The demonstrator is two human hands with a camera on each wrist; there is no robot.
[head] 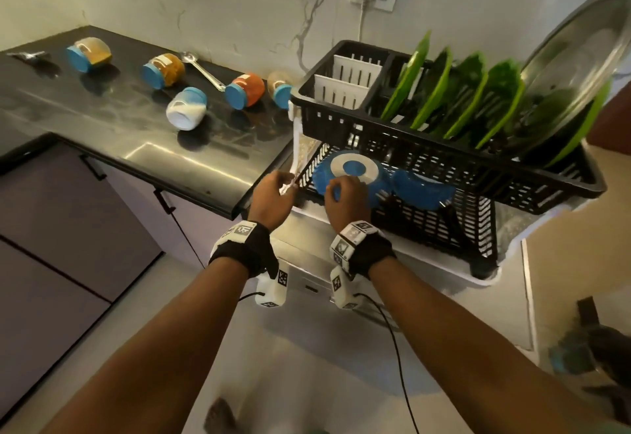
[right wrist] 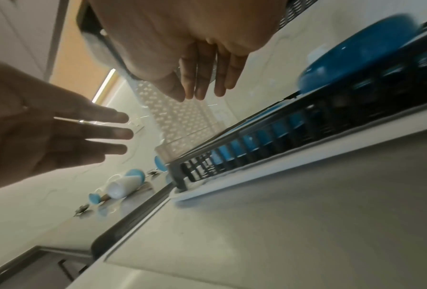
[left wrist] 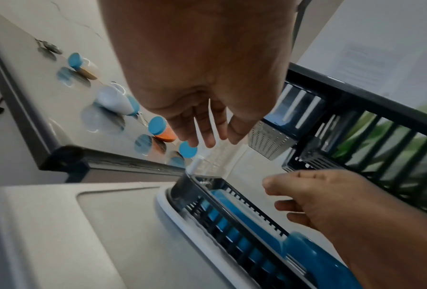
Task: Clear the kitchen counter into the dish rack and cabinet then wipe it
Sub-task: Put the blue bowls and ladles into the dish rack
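– Hands: left hand (head: 273,191) and right hand (head: 345,194) both low at the front of the dish rack (head: 444,160). Fingers are loose and open, gripping nothing.
– Left looks close to that white strip (head: 296,146)?
– Beside it, contact unclear. Could snag it on the way out.
– Task things?
– Blue plate (head: 353,169) in the lower tier, just past the right fingers, with a second blue dish (head: 423,187) next to it. It looks tilted, so a knock could slide it forward.
– Further back?
– Green plates (head: 440,92) upright in the top tier. Steel lid (head: 573,57) leans at the far end and could tip if the rack is jolted.
– Tabletop (head: 102,119)?
– Not cleared. White jar (head: 186,109), orange jar (head: 246,90) and others lie on their sides, with a ladle (head: 201,69) among them. Likely to roll if bumped.
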